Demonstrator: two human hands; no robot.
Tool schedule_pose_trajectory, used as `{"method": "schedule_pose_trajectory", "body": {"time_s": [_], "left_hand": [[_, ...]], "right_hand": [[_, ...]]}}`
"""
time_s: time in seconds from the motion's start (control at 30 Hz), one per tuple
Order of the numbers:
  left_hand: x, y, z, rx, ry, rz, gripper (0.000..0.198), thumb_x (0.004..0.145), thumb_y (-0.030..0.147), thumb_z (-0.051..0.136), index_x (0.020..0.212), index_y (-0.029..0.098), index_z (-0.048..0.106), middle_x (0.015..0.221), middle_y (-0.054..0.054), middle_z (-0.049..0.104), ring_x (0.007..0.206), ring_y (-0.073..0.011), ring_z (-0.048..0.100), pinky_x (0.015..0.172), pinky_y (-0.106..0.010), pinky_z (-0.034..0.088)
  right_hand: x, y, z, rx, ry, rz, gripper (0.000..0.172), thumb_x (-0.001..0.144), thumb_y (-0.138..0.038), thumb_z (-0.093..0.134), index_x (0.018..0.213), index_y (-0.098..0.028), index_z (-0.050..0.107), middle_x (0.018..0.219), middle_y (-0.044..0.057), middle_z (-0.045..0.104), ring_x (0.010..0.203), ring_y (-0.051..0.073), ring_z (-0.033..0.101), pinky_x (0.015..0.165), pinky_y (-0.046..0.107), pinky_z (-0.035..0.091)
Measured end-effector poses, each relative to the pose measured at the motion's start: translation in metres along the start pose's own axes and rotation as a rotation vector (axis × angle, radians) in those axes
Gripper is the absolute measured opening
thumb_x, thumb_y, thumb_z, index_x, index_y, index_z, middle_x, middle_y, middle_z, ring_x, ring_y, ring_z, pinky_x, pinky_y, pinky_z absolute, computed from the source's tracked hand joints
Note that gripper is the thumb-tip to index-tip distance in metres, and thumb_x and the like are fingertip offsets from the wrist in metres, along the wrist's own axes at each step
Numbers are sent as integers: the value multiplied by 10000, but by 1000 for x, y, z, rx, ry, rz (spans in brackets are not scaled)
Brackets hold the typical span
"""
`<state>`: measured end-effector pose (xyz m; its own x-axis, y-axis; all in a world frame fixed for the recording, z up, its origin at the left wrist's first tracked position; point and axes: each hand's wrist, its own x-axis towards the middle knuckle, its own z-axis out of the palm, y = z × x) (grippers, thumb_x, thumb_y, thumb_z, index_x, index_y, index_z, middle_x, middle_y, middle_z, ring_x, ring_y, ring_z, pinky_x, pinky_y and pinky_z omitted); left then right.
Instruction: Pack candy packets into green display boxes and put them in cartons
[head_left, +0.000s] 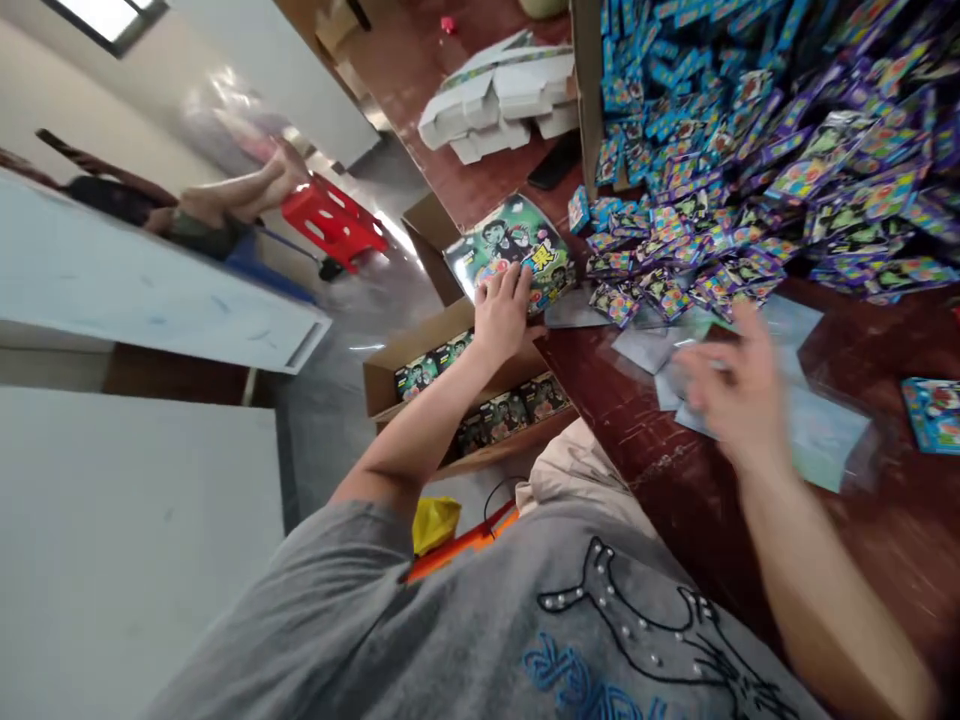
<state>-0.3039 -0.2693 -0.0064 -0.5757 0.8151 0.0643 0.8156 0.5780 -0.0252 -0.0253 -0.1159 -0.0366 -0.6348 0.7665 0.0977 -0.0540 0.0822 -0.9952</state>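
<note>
My left hand (501,315) grips a green printed cardboard box (517,235) at the table's left edge. Its fingers lie over the printed face, and the thumb is mostly hidden at the near side. My right hand (739,400), blurred by motion, hovers over thin, clear and pale-green plastic sheets (829,435). Its fingers are apart and I see nothing held in them. Just beyond it lies a heap of small purple candy packets (705,260). Blue packets (675,80) are piled farther back.
Below the table edge, an open carton (382,385) holds several similar printed boxes (506,415). Flattened white boxes (502,95) and a dark phone (555,162) lie on the table (630,420). A blue packet (934,412) is at far right. A red stool (330,215) stands near another person's legs.
</note>
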Motion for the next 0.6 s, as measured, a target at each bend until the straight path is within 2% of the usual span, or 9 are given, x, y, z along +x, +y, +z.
{"method": "schedule_pose_trajectory", "body": {"time_s": [0.07,0.1,0.17,0.23,0.3,0.43,0.6], "left_hand": [[-1,-3,0,-19,27,-12,1035,856,465,802,1717,188,299,1783,-169,350,1593,-450,340,1297,-652,293],[-3,-4,0,-29,42,-15,1026,856,464,798,1716,202,302,1783,-155,356,1590,-446,344,1295,-657,295],[-5,-6,1,-50,63,-14,992,876,467,781,1715,219,314,1785,-140,361,1596,-438,349,1303,-649,286],[-7,-6,2,-64,67,-13,947,902,467,768,1710,218,340,1783,-142,366,1602,-432,361,1312,-621,276],[-8,-5,0,-77,61,-19,905,917,441,759,1702,219,367,1780,-146,374,1601,-428,376,1313,-603,275],[-7,-1,-6,-115,78,-49,782,944,346,694,1670,228,428,1757,-138,420,1587,-399,413,1305,-581,293],[6,7,-5,-163,152,-130,555,1003,418,625,1521,221,586,1638,-141,567,1492,-407,498,1267,-584,340]], "right_hand": [[17,8,49,107,-132,74,669,924,-485,798,1486,-298,487,1005,-16,745,493,78,506,443,244,469],[29,14,75,158,-182,112,624,906,-509,790,1416,-303,496,978,-34,735,457,68,463,411,240,432],[54,32,124,190,-204,158,489,893,-542,756,1228,-290,504,966,-47,709,446,54,449,401,230,410],[72,50,156,166,-189,189,418,901,-528,733,1118,-286,471,959,-50,682,437,43,438,394,223,385],[84,63,171,132,-189,213,373,912,-480,723,1067,-286,445,940,-54,656,430,40,432,387,224,365],[96,71,178,71,-198,247,329,899,-378,725,1018,-285,433,922,-47,631,452,61,467,377,235,368],[105,70,185,15,-179,299,302,868,-310,715,1026,-274,459,915,-5,654,541,109,557,395,241,410]]}}
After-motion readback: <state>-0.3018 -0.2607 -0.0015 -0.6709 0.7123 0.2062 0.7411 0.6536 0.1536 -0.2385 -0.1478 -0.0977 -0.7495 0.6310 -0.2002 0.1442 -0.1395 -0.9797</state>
